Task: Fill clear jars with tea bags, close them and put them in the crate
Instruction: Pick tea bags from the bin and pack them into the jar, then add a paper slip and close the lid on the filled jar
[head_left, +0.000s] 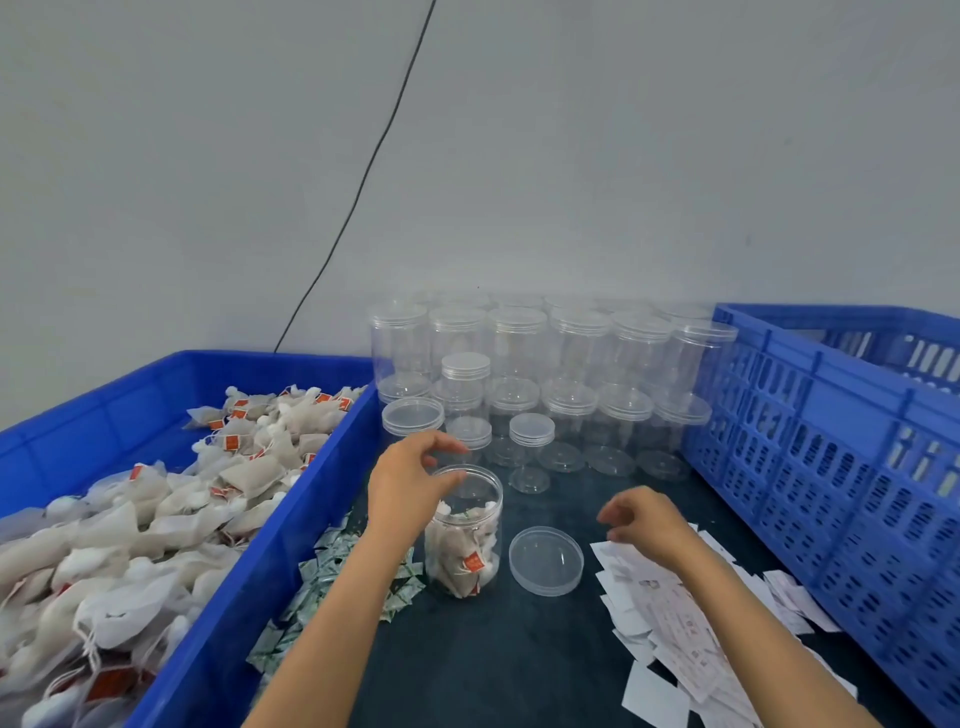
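The left hand is hovering with loosely curled fingers at the open jar; the right hand, fingers relaxed, is holding nothing above the paper slips.

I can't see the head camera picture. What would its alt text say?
A person's left hand rests at the rim of an open clear jar partly filled with tea bags, its lid lying beside it, while the right hand hovers over paper slips. A blue bin of tea bags sits left, a blue crate right, empty jars behind.
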